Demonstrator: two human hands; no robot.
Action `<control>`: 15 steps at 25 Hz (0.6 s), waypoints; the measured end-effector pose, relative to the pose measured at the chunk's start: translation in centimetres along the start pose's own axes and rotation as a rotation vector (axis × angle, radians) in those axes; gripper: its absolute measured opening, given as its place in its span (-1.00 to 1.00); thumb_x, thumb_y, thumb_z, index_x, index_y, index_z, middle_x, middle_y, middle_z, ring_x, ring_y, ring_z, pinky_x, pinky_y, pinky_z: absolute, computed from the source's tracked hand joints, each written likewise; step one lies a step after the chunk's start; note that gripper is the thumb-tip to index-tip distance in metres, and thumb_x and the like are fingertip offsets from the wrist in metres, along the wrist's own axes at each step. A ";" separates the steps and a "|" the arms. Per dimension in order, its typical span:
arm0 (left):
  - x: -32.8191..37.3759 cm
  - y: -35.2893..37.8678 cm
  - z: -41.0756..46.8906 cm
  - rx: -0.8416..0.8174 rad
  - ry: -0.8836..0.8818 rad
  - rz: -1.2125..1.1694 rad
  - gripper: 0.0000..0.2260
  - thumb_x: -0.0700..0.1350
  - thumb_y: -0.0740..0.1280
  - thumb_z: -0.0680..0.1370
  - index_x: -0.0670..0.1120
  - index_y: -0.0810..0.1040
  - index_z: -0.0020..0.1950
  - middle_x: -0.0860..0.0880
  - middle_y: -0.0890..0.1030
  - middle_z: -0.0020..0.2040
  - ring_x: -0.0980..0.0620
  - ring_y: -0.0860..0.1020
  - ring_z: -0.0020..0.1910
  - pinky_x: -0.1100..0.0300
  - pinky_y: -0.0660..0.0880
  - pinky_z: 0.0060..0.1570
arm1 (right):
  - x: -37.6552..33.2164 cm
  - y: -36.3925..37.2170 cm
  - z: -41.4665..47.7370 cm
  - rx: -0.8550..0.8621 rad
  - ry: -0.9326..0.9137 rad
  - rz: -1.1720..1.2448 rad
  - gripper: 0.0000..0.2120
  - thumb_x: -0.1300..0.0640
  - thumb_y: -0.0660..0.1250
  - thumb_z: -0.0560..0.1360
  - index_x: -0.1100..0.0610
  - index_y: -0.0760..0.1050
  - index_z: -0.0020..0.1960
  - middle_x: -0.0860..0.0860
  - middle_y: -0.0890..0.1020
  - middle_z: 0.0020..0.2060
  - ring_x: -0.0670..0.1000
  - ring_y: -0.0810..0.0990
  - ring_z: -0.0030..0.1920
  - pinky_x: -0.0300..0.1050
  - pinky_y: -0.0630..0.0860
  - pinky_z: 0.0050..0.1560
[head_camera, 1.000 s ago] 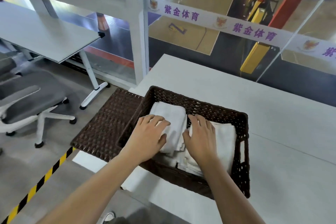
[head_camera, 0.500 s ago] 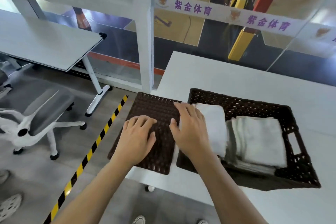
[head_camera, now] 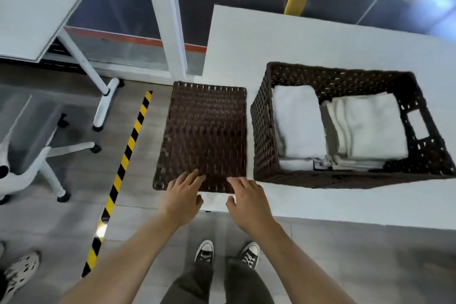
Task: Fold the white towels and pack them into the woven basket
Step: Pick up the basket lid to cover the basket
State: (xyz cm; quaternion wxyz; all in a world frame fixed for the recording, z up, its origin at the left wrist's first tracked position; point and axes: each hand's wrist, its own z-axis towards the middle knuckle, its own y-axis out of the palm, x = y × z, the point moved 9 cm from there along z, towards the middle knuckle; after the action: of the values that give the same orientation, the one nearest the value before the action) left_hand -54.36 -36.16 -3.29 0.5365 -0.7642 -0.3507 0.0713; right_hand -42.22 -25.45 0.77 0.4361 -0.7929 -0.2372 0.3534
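Observation:
The dark brown woven basket (head_camera: 340, 73) stands on the white table (head_camera: 308, 39), right of centre. Inside lie folded white towels: one stack (head_camera: 298, 121) on the left side and another stack (head_camera: 370, 126) on the right side. A flat woven lid (head_camera: 204, 136) lies to the left of the basket and overhangs the table's left edge. My left hand (head_camera: 182, 196) and my right hand (head_camera: 246, 198) are at the lid's near edge, fingers stretched onto its top, thumbs over the table just short of the edge. Neither hand touches the towels.
A grey office chair (head_camera: 22, 155) and a second table (head_camera: 34, 15) stand to the left. Yellow-black floor tape (head_camera: 123, 163) runs beside the lid. A white pillar (head_camera: 167, 20) rises behind it. Another person's shoe (head_camera: 19, 271) shows at lower left.
Both hands left the towels in the basket, moved left onto the lid, then drew back to its near edge. The view has tilted downward.

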 end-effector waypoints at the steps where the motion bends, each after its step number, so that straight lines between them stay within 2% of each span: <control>1: -0.5 1.7 0.2 -0.066 -0.028 0.037 -0.41 0.06 0.20 0.63 0.10 0.07 0.62 0.02 0.01 0.65 -0.13 0.04 0.61 -0.08 0.10 0.51 | 0.8 1.4 -0.2 -0.039 0.040 0.011 -0.51 0.05 0.19 0.61 0.02 0.30 0.53 0.00 0.45 0.40 0.11 0.40 0.38 0.02 0.28 0.42; 3: -1.5 4.4 -0.1 -0.134 -0.071 0.097 -0.34 0.12 0.18 0.62 0.13 -0.09 0.64 0.01 -0.15 0.65 -0.14 -0.08 0.62 -0.12 0.00 0.55 | 2.2 3.8 -0.7 -0.093 0.110 0.048 -0.53 0.05 0.20 0.61 0.01 0.31 0.52 0.01 0.48 0.38 0.11 0.44 0.35 0.04 0.31 0.38; 5: -1.7 5.8 -1.2 -0.115 -0.084 0.138 -0.30 0.17 0.18 0.61 0.13 -0.14 0.63 0.00 -0.17 0.65 -0.15 -0.09 0.62 -0.16 -0.06 0.54 | 3.1 5.6 -1.6 -0.119 0.162 0.101 -0.54 0.05 0.19 0.61 0.03 0.33 0.50 0.03 0.54 0.33 0.12 0.51 0.30 0.04 0.39 0.32; 7: -1.3 6.3 -2.6 -0.073 -0.085 0.147 -0.30 0.20 0.20 0.58 0.14 -0.07 0.63 -0.02 -0.07 0.65 -0.15 0.00 0.61 -0.22 -0.08 0.52 | 3.4 7.2 -2.6 -0.160 0.197 0.173 -0.57 0.04 0.18 0.63 0.06 0.36 0.49 0.05 0.60 0.28 0.12 0.56 0.27 -0.01 0.45 0.26; 9: -0.6 7.1 -4.3 -0.057 -0.070 0.156 -0.31 0.18 0.29 0.53 0.14 0.11 0.61 -0.04 0.15 0.61 -0.16 0.13 0.58 -0.31 -0.02 0.51 | 3.8 9.3 -3.5 -0.235 0.275 0.305 -0.61 0.04 0.19 0.65 0.08 0.41 0.45 0.05 0.62 0.25 0.10 0.57 0.24 -0.09 0.44 0.17; 11: 0.1 9.1 -6.4 -0.107 -0.053 0.166 -0.27 0.14 0.46 0.39 0.12 0.31 0.53 -0.07 0.38 0.49 -0.20 0.26 0.53 -0.39 0.10 0.44 | 4.4 12.0 -4.3 -0.287 0.425 0.544 -0.66 0.03 0.23 0.65 0.12 0.48 0.38 0.06 0.63 0.23 0.08 0.61 0.20 -0.13 0.48 0.19; 12: 0.3 10.1 -7.3 -0.117 -0.044 0.161 -0.24 0.12 0.52 0.32 0.11 0.37 0.49 -0.08 0.44 0.44 -0.22 0.30 0.51 -0.40 0.13 0.42 | 4.7 13.5 -4.7 -0.290 0.533 0.708 -0.70 0.05 0.25 0.65 0.15 0.52 0.31 0.09 0.64 0.21 0.08 0.64 0.16 -0.04 0.55 0.22; 13: 0.4 10.7 -8.0 -0.110 -0.040 0.153 -0.22 0.11 0.56 0.28 0.11 0.40 0.47 -0.08 0.47 0.42 -0.22 0.33 0.49 -0.39 0.14 0.42 | 5.0 14.9 -5.3 -0.284 0.644 0.889 -0.75 0.08 0.26 0.65 0.17 0.54 0.24 0.11 0.65 0.17 0.09 0.67 0.12 0.04 0.59 0.21; 15: 0.4 11.4 -8.8 -0.102 -0.042 0.125 -0.24 0.08 0.55 0.29 0.11 0.39 0.47 -0.02 0.47 0.40 -0.19 0.35 0.49 -0.36 0.19 0.43 | 4.7 17.2 -6.5 -0.263 0.835 1.275 -0.83 0.12 0.24 0.67 0.16 0.50 0.19 0.11 0.65 0.14 0.09 0.66 0.12 0.07 0.59 0.21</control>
State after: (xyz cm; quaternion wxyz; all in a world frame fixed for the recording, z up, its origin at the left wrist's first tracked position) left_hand -44.53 -44.72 -9.41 0.4838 -0.8094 -0.3165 0.1027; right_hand -33.08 -34.36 -13.24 0.1039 -0.8890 0.4094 0.1769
